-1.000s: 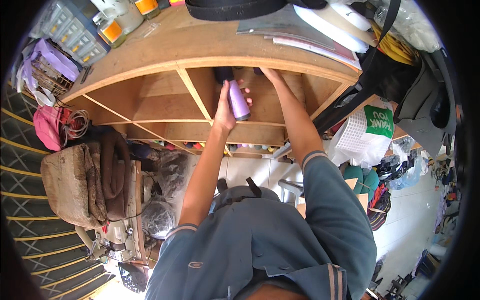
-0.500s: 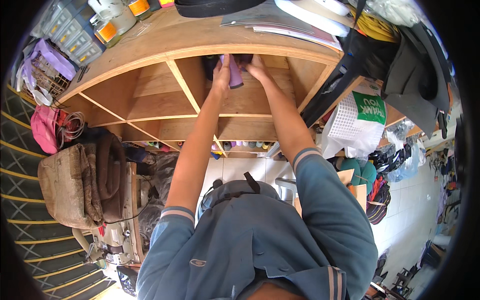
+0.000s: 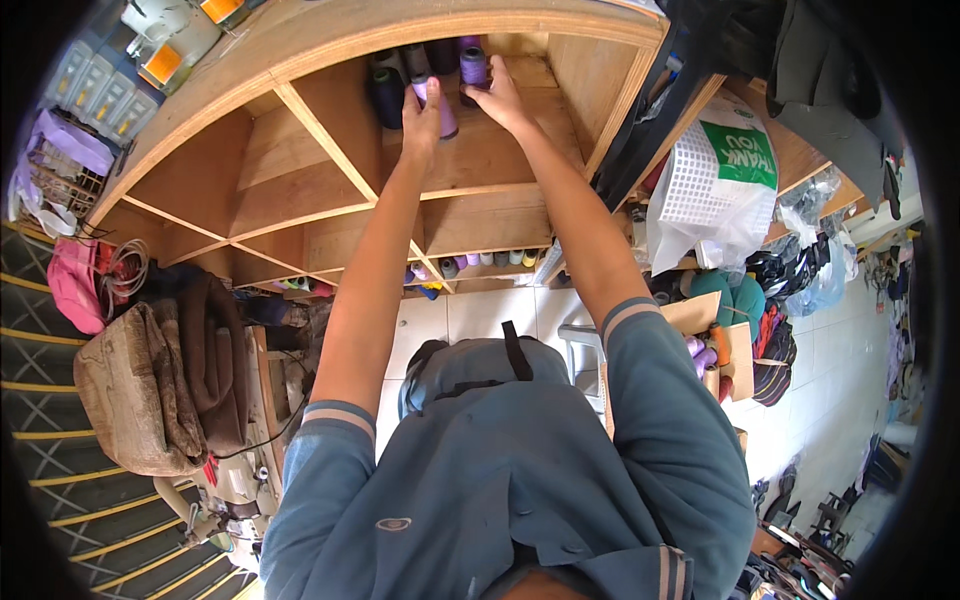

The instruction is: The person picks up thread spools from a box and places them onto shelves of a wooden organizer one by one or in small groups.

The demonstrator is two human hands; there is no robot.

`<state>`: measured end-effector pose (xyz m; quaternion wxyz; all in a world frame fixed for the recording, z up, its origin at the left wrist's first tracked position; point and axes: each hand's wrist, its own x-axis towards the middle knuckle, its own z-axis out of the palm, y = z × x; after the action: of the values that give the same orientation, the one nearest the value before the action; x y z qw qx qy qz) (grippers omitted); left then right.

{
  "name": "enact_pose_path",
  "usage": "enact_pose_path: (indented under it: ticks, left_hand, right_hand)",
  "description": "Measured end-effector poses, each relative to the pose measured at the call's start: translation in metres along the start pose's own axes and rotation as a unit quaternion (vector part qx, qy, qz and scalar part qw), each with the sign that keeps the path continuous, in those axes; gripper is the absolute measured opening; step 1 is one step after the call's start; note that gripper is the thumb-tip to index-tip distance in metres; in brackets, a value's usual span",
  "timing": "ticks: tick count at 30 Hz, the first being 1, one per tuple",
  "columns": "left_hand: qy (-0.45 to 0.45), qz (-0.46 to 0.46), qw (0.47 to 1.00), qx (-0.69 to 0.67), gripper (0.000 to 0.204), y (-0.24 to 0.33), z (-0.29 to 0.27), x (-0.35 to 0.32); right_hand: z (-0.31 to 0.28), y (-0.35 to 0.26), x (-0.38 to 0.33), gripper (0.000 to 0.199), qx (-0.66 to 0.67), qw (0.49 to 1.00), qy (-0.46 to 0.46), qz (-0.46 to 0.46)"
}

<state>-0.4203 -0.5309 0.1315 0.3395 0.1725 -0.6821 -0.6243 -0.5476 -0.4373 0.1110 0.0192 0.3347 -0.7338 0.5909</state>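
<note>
Both my arms reach forward into an upper compartment of a wooden shelf unit. My left hand is closed around a lilac cone of thread, its thumb near the cone's top. Close by on the right, my right hand grips a deeper purple cone of thread from its right side. Dark cones of thread stand left of and behind my left hand. Another purple cone shows partly behind the one in my right hand, near the compartment's upper edge.
Smaller spools line a lower shelf. To the right hang a white and green plastic bag and, lower, an open cardboard box with thread cones. Folded brown cloth lies at left above a sewing machine. Glass jars stand on the shelf top.
The shelf sits higher in the picture, so more of the compartment's contents shows. My hands are slightly farther apart, and the dark and purple cones are now plainly visible.
</note>
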Motion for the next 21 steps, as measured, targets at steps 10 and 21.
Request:
enact_pose_path:
  ticks: [10,21]
  left_hand:
    - [-0.059,-0.027,0.996,0.067,0.055,-0.013,0.002,-0.006]
    - [-0.103,0.031,0.992,0.07,0.047,-0.035,-0.014,-0.014]
  right_hand:
    - [-0.028,0.049,0.035,0.046,-0.029,0.99,0.138,0.001]
    - [-0.014,0.06,0.083,0.053,-0.129,0.977,0.169,0.027]
